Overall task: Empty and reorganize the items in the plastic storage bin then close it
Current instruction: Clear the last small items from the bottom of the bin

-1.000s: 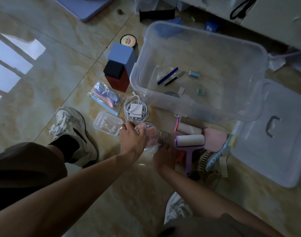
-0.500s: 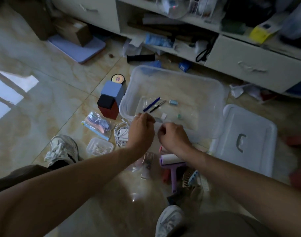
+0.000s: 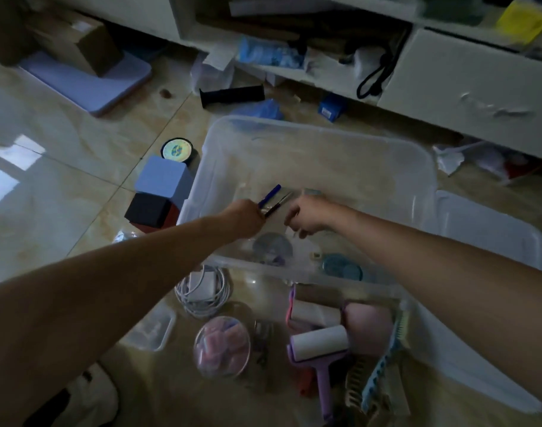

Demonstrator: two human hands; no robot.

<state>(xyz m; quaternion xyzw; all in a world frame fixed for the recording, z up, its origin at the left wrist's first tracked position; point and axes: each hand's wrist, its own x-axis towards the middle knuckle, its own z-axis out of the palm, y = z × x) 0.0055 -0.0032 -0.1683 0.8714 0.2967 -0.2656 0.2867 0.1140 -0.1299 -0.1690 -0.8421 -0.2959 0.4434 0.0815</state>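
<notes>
The clear plastic storage bin [image 3: 294,126] stands open on the floor, and both my hands reach inside it. My left hand [image 3: 245,218] has its fingers curled at the near ends of a blue pen [image 3: 271,192] and a dark pen [image 3: 280,203], which stick out past its knuckles. My right hand [image 3: 309,214] hovers just to the right with its fingers curled downward toward the bin floor; what they hold is hidden. A round disc [image 3: 272,248] and a teal round item [image 3: 340,266] lie near the bin's front wall. The bin lid [image 3: 491,229] lies to the right.
In front of the bin lie a coiled white cable [image 3: 201,288], a round clear case [image 3: 221,346], a small clear box [image 3: 152,328], lint rollers [image 3: 319,343], a pink pouch [image 3: 368,328] and a blue comb [image 3: 386,365]. Stacked boxes [image 3: 163,177] stand to the left. White cabinets [image 3: 467,87] line the back.
Both hands left the items on the floor and moved forward over the front rim into the bin. My left hand now reaches the pens. The view tilted up toward the cabinets.
</notes>
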